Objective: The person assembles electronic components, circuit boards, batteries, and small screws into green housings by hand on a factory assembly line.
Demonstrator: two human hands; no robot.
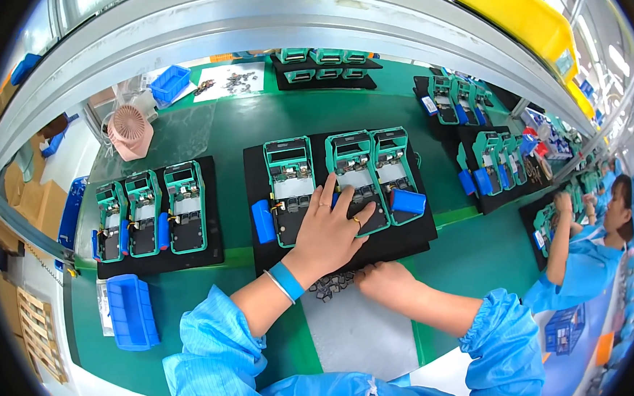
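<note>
My left hand lies with fingers spread over the middle teal-framed device housing, covering part of its inside. To its left is another open housing with a blue battery-like pack beside it. A third housing stands to the right, a blue pack lying across its lower part. All three rest on a black foam mat. Just below the mat's near edge, my right hand is closed next to a pile of small dark parts; whatever its curled fingers hold is hidden.
Another black mat with three housings is at left, above a blue bin. A pink fan stands behind. A metal frame bar crosses overhead. Further mats with housings sit at right, near a co-worker in blue.
</note>
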